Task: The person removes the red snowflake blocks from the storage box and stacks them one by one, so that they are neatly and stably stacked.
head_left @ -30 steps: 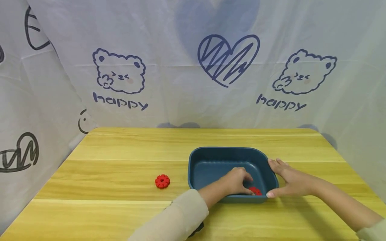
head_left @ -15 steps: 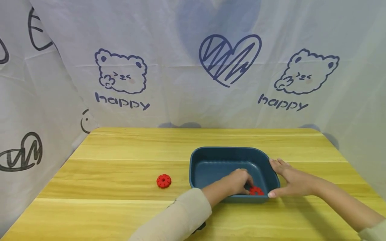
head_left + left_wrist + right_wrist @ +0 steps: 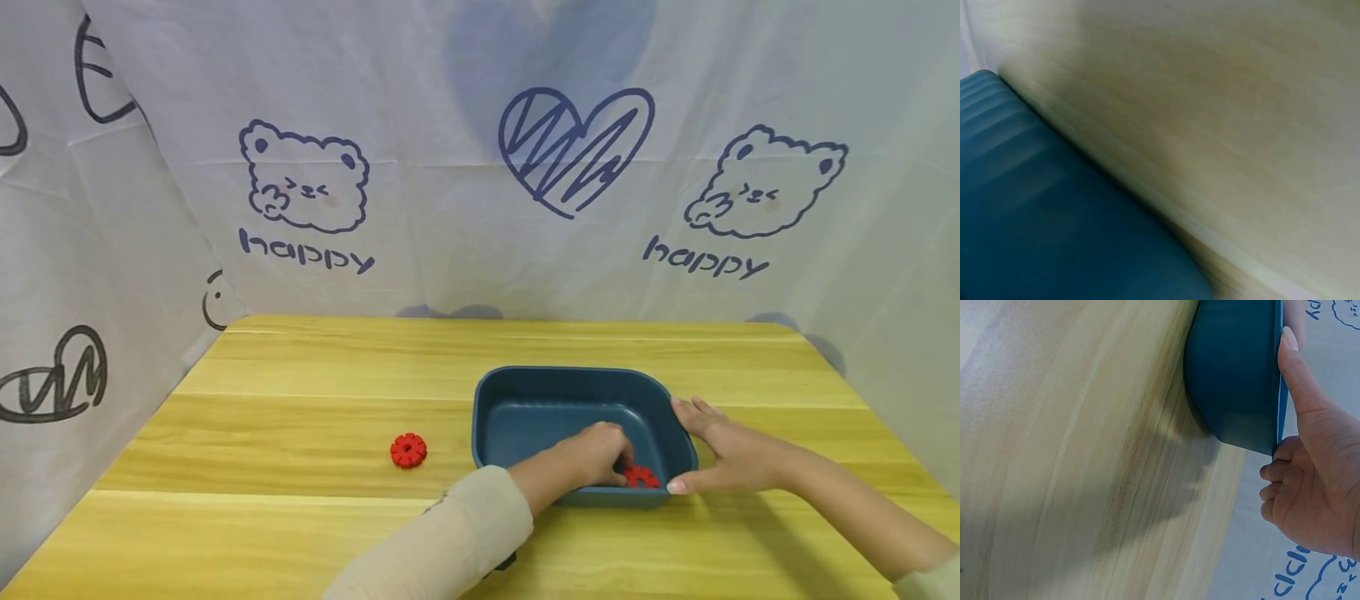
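A dark blue plastic bin point(image 3: 551, 429) stands on the wooden table, right of its middle. My left hand point(image 3: 596, 450) reaches in over the near wall with fingers curled and pinches the left edge of a red notched interlocking disc point(image 3: 642, 477) in the near right corner. The fingertips are partly hidden. My right hand point(image 3: 723, 446) grips the bin's right end, with its thumb point(image 3: 1289, 340) on the rim and the other fingers bent round the corner in the right wrist view. The left wrist view shows only the bin's outer wall point(image 3: 1054, 206) and the tabletop.
Another red notched disc point(image 3: 408, 451) lies on the table point(image 3: 247, 450), left of the bin. A white cloth point(image 3: 435, 217) with bear and heart drawings hangs behind the table and along its sides.
My left hand's fingers have closed in on the disc inside the bin; they were spread a second ago. The right hand has kept its hold on the bin. The head view has shifted slightly.
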Demonstrator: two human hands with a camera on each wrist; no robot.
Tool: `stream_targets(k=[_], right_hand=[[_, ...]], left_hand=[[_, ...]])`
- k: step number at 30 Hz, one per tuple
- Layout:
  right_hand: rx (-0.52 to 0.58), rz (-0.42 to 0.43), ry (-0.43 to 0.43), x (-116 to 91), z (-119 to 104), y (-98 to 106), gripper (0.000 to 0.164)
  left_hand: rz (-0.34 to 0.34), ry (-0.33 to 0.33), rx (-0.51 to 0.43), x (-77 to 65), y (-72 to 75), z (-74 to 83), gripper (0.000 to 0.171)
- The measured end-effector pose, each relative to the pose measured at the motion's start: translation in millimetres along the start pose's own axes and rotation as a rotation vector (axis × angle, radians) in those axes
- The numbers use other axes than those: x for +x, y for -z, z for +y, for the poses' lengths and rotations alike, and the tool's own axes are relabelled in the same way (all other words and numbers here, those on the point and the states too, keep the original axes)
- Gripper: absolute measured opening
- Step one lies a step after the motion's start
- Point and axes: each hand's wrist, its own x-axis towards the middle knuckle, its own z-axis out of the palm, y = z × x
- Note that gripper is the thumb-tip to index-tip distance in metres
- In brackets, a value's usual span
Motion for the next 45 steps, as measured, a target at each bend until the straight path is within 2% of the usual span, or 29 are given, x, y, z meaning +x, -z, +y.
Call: stream_targets(k=[5,12,17,24,34,45], right_hand=[[-0.003,0.001,0.004,1,0,1,0.109],[0.007,-0.004,-0.004,1,-1,0,0.108],[0.012,-0.011,-0.011,1,-1,-1,0.109],[0.008,-0.01,-0.011,1,-2,-1,0.109],[0.006,-0.002,-0.013,0,-1,-2,0.11],[0.0,0.013,0.0,0,-1,-4,0.109]], left_hand=[[0.006,0.02,-0.037,-1.2,1.5,-0.8,0.015],[0.028,0.041,-0.166,-5.5,3.8,-5.2,0.015],[0.044,0.041,-0.172,-11.9,5.8,-9.1,0.014],[0.101,0.008,-0.164,-22.8,11.4,-17.5,0.014],[0.145,0.013,-0.215,-37.0,16.9,-28.8,0.019],[0.258,0.01,-0.255,-55.3,19.1,-43.5,0.02]])
